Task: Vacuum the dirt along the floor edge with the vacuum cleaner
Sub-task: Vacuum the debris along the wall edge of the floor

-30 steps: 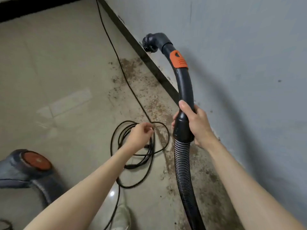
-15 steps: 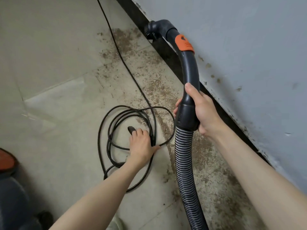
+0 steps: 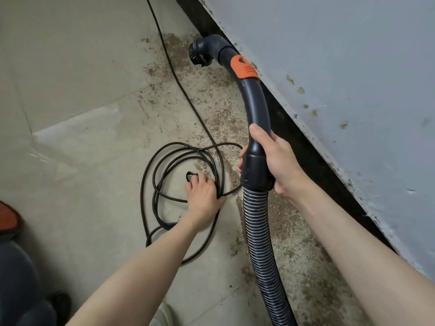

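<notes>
Clearing the way first, by the look of it, not sucking anything up yet. Right hand wrapped round the curved vacuum handle just above where the ribbed hose joins, thumb lying along the top. Nozzle end pointing down near the black skirting, hovering over the far patch of dirt; can't tell if it's touching the floor. Left hand down on the coiled power cord, fingers curled over a bunch of the loops, looks like a grab, with a dark plug-like bit poking out at the fingertips. Coil sitting half on the dirt strip, right beside the hose, so it's in the way of any pass along the edge. Dirt itself running in 1 long band along the wall base, from up by the nozzle down past the right forearm. Vacuum body off at the lower left, mostly cut off.

Next move, best guess: lifting or dragging that cord off to the left, clear of the grit, then lowering the nozzle to the skirting line and working along it. Worth watching the straight run of cord crossing the far dirt too.
</notes>
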